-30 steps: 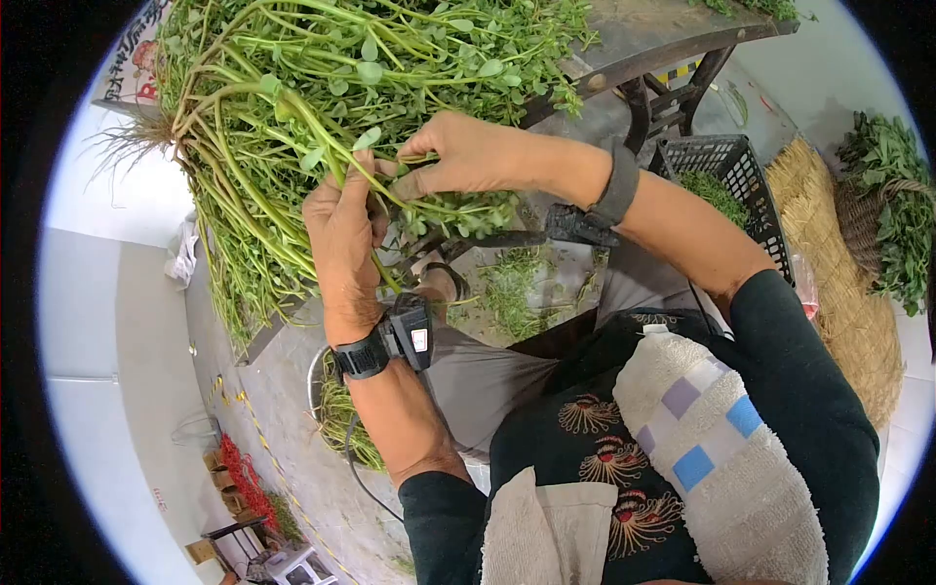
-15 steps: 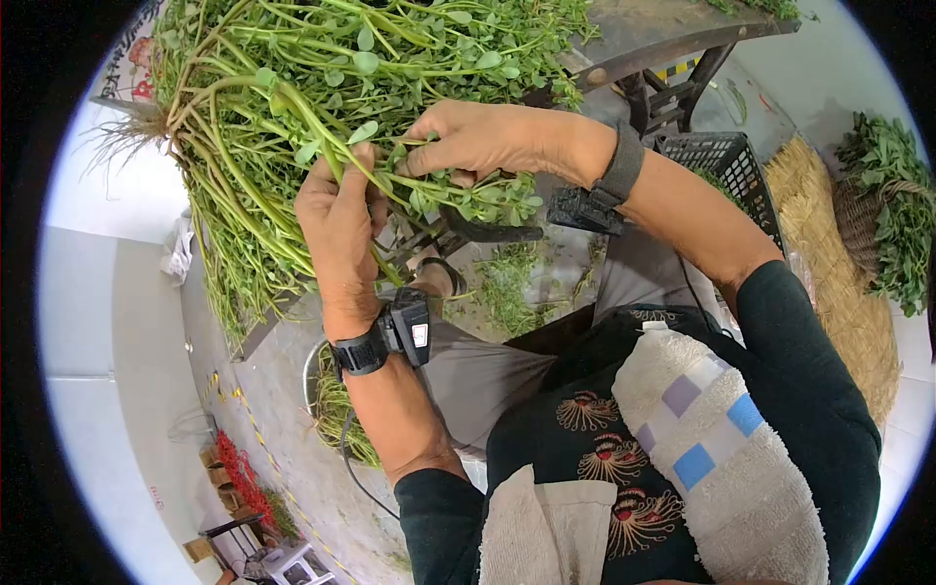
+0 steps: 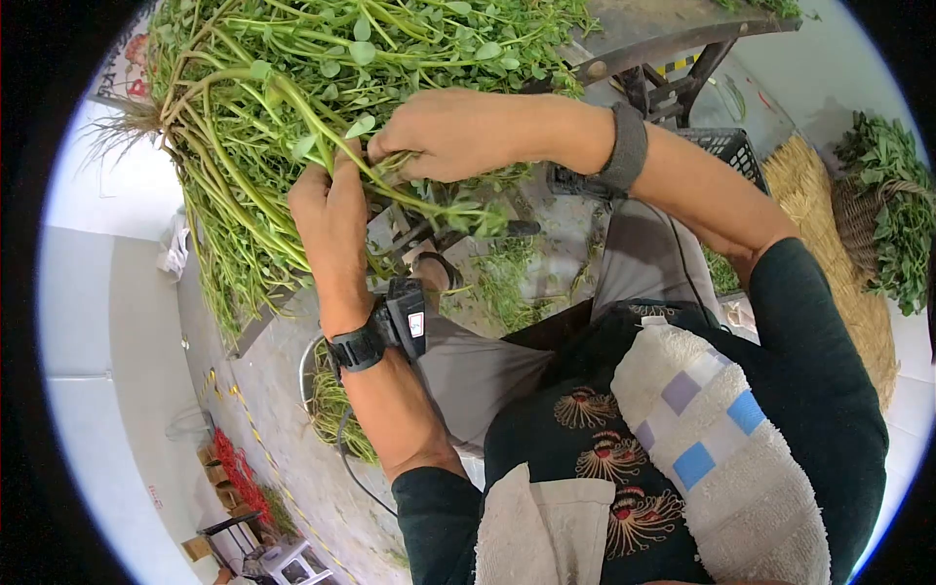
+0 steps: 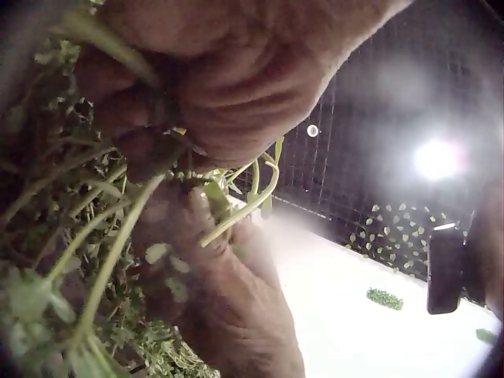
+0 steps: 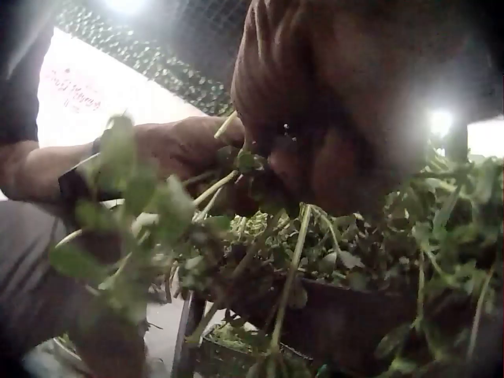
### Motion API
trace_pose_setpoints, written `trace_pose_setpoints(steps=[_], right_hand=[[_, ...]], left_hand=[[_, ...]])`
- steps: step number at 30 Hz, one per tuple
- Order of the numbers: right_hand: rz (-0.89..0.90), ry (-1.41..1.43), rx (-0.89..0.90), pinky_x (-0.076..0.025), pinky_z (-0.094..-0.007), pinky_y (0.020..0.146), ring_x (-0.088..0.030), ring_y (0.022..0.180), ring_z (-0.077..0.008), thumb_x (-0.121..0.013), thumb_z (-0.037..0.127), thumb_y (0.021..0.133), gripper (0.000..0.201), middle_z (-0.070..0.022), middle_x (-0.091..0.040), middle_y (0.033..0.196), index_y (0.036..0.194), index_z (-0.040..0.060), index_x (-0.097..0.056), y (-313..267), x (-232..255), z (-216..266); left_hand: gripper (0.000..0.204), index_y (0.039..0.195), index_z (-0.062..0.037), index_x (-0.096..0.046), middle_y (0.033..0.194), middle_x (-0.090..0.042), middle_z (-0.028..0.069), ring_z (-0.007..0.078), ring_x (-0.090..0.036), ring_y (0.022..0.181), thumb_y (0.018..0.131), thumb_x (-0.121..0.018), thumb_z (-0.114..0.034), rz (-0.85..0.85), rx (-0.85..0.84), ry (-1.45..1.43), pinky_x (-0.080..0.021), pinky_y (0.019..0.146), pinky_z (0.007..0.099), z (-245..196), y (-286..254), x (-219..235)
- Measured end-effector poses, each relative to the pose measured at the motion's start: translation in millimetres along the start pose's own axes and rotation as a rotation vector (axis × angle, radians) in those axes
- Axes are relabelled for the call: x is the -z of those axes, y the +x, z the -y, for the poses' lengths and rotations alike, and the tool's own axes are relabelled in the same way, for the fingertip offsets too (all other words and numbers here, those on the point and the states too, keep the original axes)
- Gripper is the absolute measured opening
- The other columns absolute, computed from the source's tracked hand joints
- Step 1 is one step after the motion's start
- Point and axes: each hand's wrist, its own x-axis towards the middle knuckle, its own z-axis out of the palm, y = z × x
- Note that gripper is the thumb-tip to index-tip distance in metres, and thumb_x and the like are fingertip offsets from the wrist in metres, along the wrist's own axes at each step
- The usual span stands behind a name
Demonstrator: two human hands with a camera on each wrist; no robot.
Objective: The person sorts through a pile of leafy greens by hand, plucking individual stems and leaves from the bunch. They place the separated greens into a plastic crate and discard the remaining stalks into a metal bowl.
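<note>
A big heap of purslane [image 3: 234, 185] with thick green stems and rooty brown ends covers the table in the head view. My left hand [image 3: 330, 219] pinches a purslane stem between thumb and fingers at the heap's near edge. Close beside it, my right hand [image 3: 453, 135] pinches purslane sprigs with curled fingers; their leafy tips hang below it, blurred. Both hands nearly meet. In the left wrist view a bent cut-looking stem [image 4: 244, 213] sticks out between the hands. The right wrist view has leafy sprigs [image 5: 169, 213] below the right fingers, which are in shadow.
The dark wooden table edge [image 3: 673, 49] runs behind the right arm. A black plastic crate [image 3: 733, 151], a straw mat [image 3: 829, 263] and a basket of leafy greens [image 3: 882, 210] stand at the right. Scattered greens [image 3: 512, 288] lie on the floor; a basin [image 3: 310, 375] holds more stems.
The right hand has moved slightly up and left toward the left hand, its forearm covering more of the crate. The left hand keeps its pinch and has shifted slightly left.
</note>
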Motion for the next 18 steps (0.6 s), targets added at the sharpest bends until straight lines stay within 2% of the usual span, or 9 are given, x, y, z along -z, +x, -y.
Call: trace_pose_setpoints(steps=[1,4,8,11,13,14,15,16,18], right_hand=[[0.108,-0.107,-0.023,-0.045,-0.0461,0.057,-0.057,0.065,-0.0393,-0.056,0.019,0.081,0.019,-0.0189,-0.061,0.072,0.085,0.0005,-0.060,3.6,6.3,6.4],[0.132,-0.292,-0.112,-0.046,-0.0476,0.057,-0.059,0.066,-0.0389,-0.054,0.016,0.079,0.017,-0.0179,-0.061,0.071,0.079,-0.0003,-0.058,6.2,8.2,28.7],[0.145,-0.297,-0.157,-0.051,-0.0463,0.057,-0.063,0.067,-0.0374,-0.055,0.013,0.073,0.018,-0.0206,-0.063,0.072,0.078,-0.0035,-0.061,-6.0,9.5,42.7],[0.127,-0.333,-0.106,-0.048,-0.0442,0.056,-0.060,0.065,-0.0375,-0.055,0.016,0.076,0.017,-0.0189,-0.060,0.070,0.076,-0.0003,-0.058,-13.5,20.4,51.6],[0.526,-0.205,0.063,-0.047,-0.0434,0.055,-0.059,0.063,-0.0377,-0.055,0.015,0.076,0.016,-0.0178,-0.059,0.067,0.075,-0.0003,-0.056,-12.6,30.0,79.0],[0.281,0.067,0.271,-0.045,-0.0426,0.053,-0.057,0.061,-0.0371,-0.054,0.016,0.077,0.015,-0.0175,-0.058,0.069,0.080,0.0016,-0.055,-38.5,8.3,96.4],[0.184,0.197,0.334,-0.046,-0.0429,0.052,-0.057,0.060,-0.0370,-0.053,0.015,0.077,0.014,-0.0173,-0.058,0.070,0.083,0.0029,-0.055,-43.7,-7.4,96.4],[0.062,0.327,0.385,-0.046,-0.0432,0.052,-0.057,0.059,-0.0369,-0.053,0.014,0.078,0.013,-0.0171,-0.058,0.072,0.086,0.0042,-0.055,-45.0,-18.1,99.0],[0.092,0.204,0.034,-0.047,-0.0382,0.048,-0.059,0.055,-0.0275,-0.053,0.016,0.083,0.013,-0.0132,-0.059,0.072,0.090,0.0058,-0.056,-42.9,8.6,71.1]], left_hand=[[0.030,0.077,-0.0019,-0.058,0.061,-0.046,-0.0047,0.0051,-0.037,0.052,0.089,-0.058,-0.030,0.008,-0.012,0.041,-0.028,0.047,0.0219,5.4,3.6,0.0],[0.031,0.075,-0.0014,-0.059,0.061,-0.046,-0.0048,0.0052,-0.036,0.053,0.091,-0.056,-0.028,0.049,-0.011,-0.068,-0.028,0.047,0.0218,10.1,9.5,-2.5],[0.038,0.067,0.0031,-0.055,0.056,-0.045,-0.0019,0.0075,-0.036,0.053,0.090,-0.055,-0.027,0.119,-0.069,-0.189,-0.031,0.047,0.0253,8.5,6.4,-10.3],[0.038,0.067,0.0041,-0.054,0.057,-0.046,-0.0016,0.0076,-0.037,0.054,0.090,-0.056,-0.026,0.098,-0.170,-0.028,-0.032,0.047,0.0260,14.6,18.0,-15.3],[0.038,0.072,0.0079,-0.055,0.055,-0.050,0.0091,0.0152,-0.039,0.051,0.089,-0.055,-0.026,-0.018,-0.185,0.326,-0.034,0.048,0.0330,25.1,38.5,-8.5],[0.038,0.074,0.0098,-0.056,0.055,-0.052,0.0144,0.0190,-0.040,0.050,0.088,-0.055,-0.026,-0.092,-0.179,0.498,-0.036,0.048,0.0365,30.3,39.2,-5.9],[0.037,0.077,0.0110,-0.057,0.057,-0.053,0.0220,0.0249,-0.040,0.049,0.087,-0.053,-0.025,-0.118,-0.183,0.440,-0.037,0.050,0.0406,7.6,28.6,-5.3],[0.037,0.077,0.0110,-0.057,0.057,-0.053,0.0220,0.0249,-0.040,0.049,0.087,-0.053,-0.025,-0.112,-0.186,0.454,-0.037,0.050,0.0406,6.7,21.3,-5.9],[0.038,0.074,0.0097,-0.056,0.054,-0.050,0.0165,0.0207,-0.039,0.049,0.088,-0.053,-0.026,-0.199,-0.168,0.349,-0.036,0.049,0.0380,7.5,20.8,-10.8]])
